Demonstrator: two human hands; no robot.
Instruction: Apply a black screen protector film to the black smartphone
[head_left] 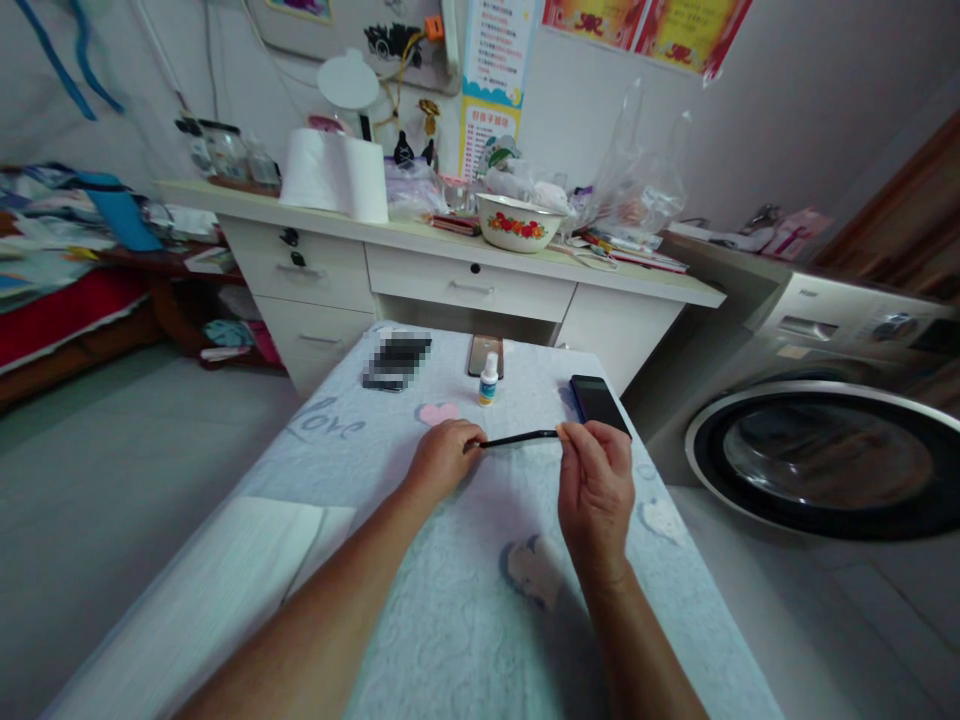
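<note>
Head view: a slim black strip stretched between the left hand and the right hand.
Each hand pinches one end between thumb and fingers, over the printed tablecloth; a small white bottle stands just beyond the strip, a smartphone beside the right hand.

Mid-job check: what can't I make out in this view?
All in the head view:
Thin black item: right end covered by the right hand.
Black phone: near end partly behind the same hand.
Dark object on the left: pixelated.
Bottle: print too small to read.
Washing machine: cut off by right edge.
</note>
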